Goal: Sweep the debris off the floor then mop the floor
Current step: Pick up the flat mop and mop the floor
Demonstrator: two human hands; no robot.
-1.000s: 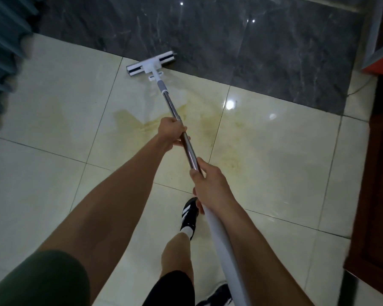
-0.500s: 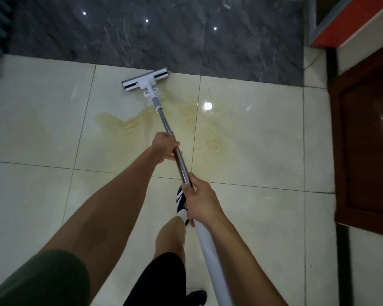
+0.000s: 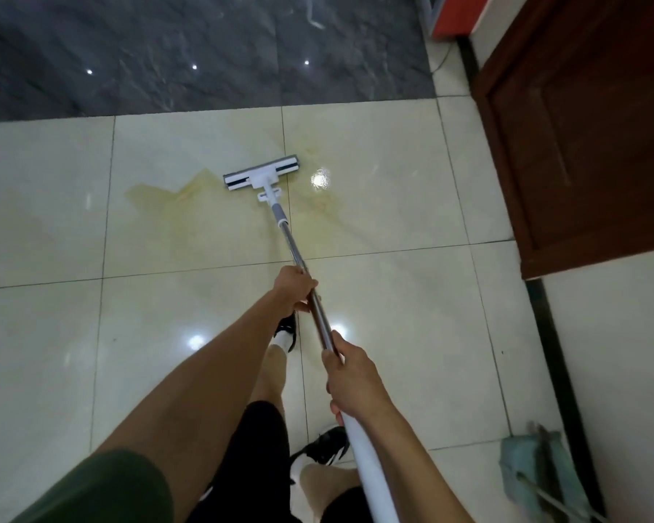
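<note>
1. We grasp the mop (image 3: pixel 303 273) with both hands: our left hand (image 3: pixel 293 290) is clenched around the metal pole, and our right hand (image 3: pixel 352 379) is clenched lower, where the white handle begins.
2. The pole points away from us; the mop head (image 3: pixel 262 173) lies crosswise on the floor (image 3: pixel 46 205), on a yellow stain (image 3: pixel 167 192).
3. A broom (image 3: pixel 540 469) lies at the right.

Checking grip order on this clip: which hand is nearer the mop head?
Left. The left hand grips the metal part of the pole, closer to the mop head; the right hand grips farther back, where the white sleeve begins.
</note>
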